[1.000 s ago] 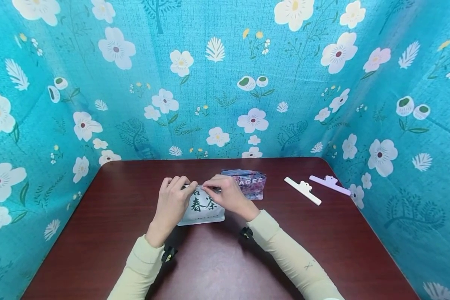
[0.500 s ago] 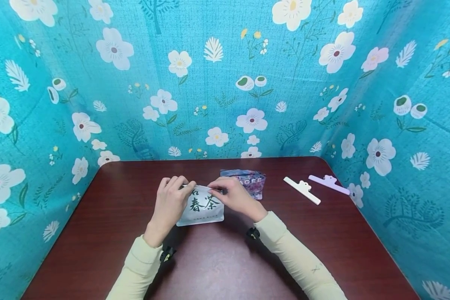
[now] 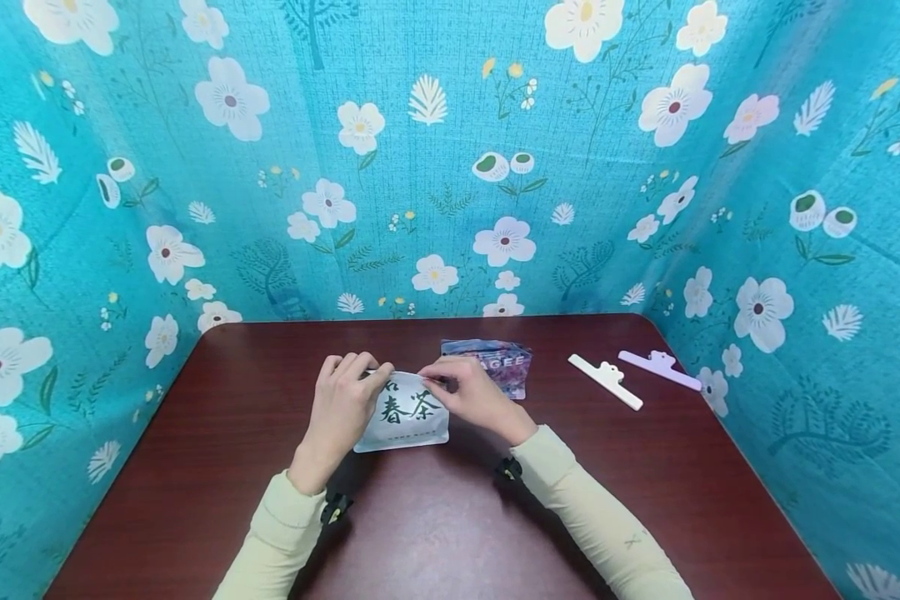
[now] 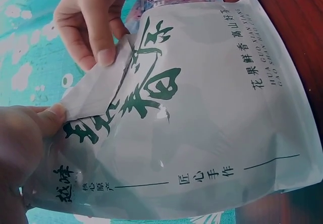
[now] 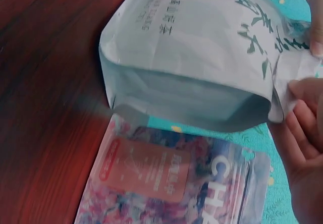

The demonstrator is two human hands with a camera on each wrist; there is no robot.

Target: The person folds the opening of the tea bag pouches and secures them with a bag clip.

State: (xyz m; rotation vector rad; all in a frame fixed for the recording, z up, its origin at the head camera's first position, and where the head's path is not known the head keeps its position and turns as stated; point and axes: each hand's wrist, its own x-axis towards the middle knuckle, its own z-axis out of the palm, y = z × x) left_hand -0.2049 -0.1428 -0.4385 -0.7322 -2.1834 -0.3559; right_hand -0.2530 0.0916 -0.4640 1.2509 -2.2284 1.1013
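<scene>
A white tea bag (image 3: 405, 421) with dark green characters stands upright on the table between my hands. Its top edge is folded down towards me into a plain white flap (image 4: 96, 95), as the left wrist view shows. My left hand (image 3: 345, 412) pinches the left end of that fold, thumb in front. At the right end, my right hand (image 3: 472, 393) pinches the flap between thumb and fingers, seen close up in the right wrist view at the bag's side gusset (image 5: 186, 98). The fingers behind the bag are partly hidden.
Behind my right hand stands a purple-blue patterned pouch (image 3: 508, 375), partly covered. A white bag clip (image 3: 606, 382) and a lilac bag clip (image 3: 660, 369) lie at the right on the dark red table (image 3: 255, 383). A turquoise floral curtain (image 3: 435, 208) encloses the back and sides.
My right hand has slid right along the folded top edge, from near the middle to the right corner. The left hand keeps its hold, and the bag stays put.
</scene>
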